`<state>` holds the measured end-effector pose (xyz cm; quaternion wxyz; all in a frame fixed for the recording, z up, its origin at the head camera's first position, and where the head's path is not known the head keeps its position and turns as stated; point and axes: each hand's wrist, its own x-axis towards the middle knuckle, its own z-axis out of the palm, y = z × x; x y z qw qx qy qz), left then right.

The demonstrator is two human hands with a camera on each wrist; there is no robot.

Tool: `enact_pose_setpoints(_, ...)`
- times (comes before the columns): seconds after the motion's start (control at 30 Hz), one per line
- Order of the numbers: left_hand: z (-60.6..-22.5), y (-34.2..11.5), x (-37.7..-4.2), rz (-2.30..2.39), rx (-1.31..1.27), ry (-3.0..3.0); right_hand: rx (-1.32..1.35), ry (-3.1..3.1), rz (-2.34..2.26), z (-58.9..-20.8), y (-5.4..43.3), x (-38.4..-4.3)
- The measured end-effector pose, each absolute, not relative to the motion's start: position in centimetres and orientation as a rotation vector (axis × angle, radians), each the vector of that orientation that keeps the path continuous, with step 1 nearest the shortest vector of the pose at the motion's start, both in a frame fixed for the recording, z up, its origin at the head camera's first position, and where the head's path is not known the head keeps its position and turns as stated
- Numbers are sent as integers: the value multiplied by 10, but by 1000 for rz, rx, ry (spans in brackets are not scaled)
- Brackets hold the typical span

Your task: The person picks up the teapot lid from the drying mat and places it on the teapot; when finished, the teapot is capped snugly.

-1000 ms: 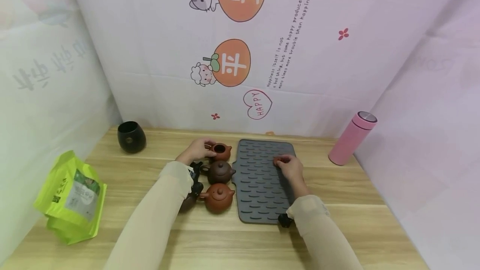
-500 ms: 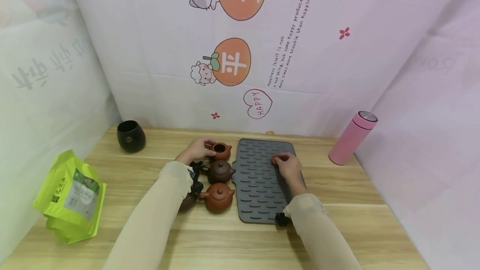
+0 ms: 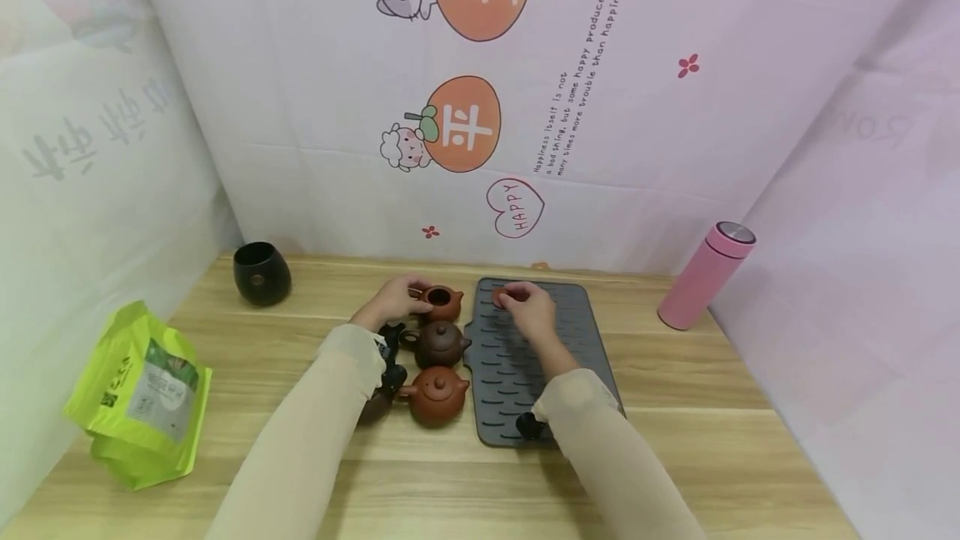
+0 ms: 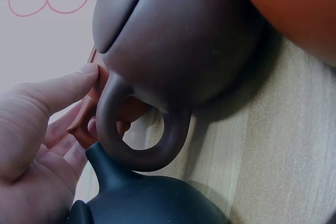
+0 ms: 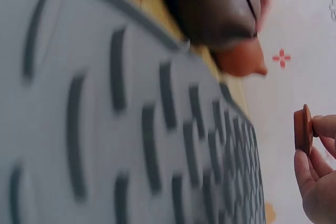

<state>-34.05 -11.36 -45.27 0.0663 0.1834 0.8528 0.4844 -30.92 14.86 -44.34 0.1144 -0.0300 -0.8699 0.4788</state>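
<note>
At the back of a row of teapots, my left hand grips the handle of a small reddish-brown teapot whose top opening is uncovered. In the left wrist view, my thumb and fingers pinch its angular handle, partly hidden behind a dark brown teapot. My right hand pinches a small round reddish-brown teapot lid above the grey ridged mat. In the right wrist view, the lid is held on edge between thumb and fingers, apart from the mat.
An orange-brown lidded teapot stands nearest me in the row. Under my left sleeve shows part of a dark teapot. A black cup and green bag stand left, a pink bottle right.
My right hand has carried the lid leftward and toward the back across the mat, closer to the uncovered teapot. My left hand stays on the teapot's handle.
</note>
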Motion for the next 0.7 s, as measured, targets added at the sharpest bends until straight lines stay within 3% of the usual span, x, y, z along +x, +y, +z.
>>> enact_pose_setpoints(0.7, -446, -109, -334, 1429, 498, 2595, 52, -2615, 1410, -441, 79, -314)
